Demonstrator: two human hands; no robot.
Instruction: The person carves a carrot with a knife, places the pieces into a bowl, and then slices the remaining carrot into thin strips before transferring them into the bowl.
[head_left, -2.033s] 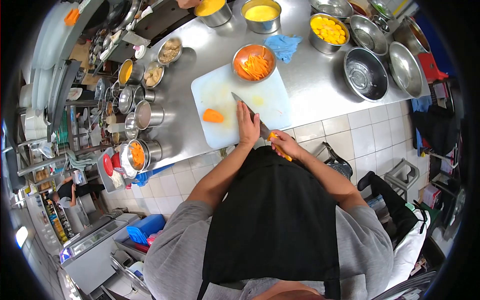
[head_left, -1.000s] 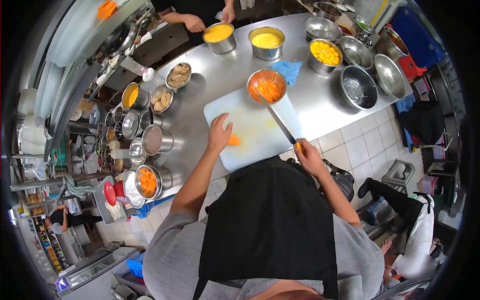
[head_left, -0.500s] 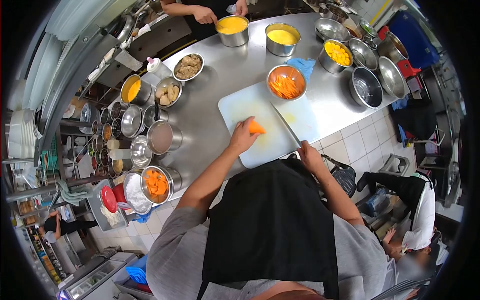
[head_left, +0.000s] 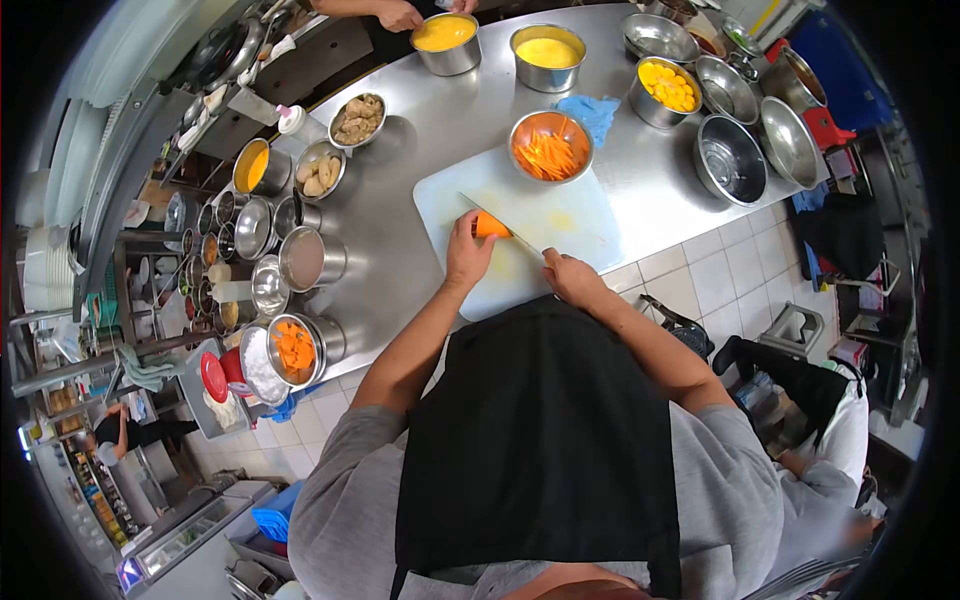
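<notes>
On the white cutting board [head_left: 560, 215], my left hand [head_left: 468, 252] grips a piece of carrot [head_left: 489, 225], its fingers closed around the left side. My right hand [head_left: 573, 277] is wrapped round the handle of a kitchen knife [head_left: 522, 241]. The blade slants up and left, lying along the carrot's right side; whether it has entered the carrot I cannot tell. Beyond the board's far edge stands a metal bowl [head_left: 515, 165] of carrot strips [head_left: 553, 157]. A crumpled blue cloth [head_left: 588, 118] lies behind that bowl.
Pots of yellow liquid [head_left: 549, 57] stand at the back, where another person's hand [head_left: 400, 15] works. Metal bowls [head_left: 732, 165] crowd the right end. Along the left are bowls of meat [head_left: 358, 120] and orange chunks [head_left: 293, 346]. A person in white [head_left: 850, 430] is at lower right.
The knife has moved left from the bare board to the carrot, my right hand with it. My left hand still holds the carrot. The whole view has shifted slightly.
</notes>
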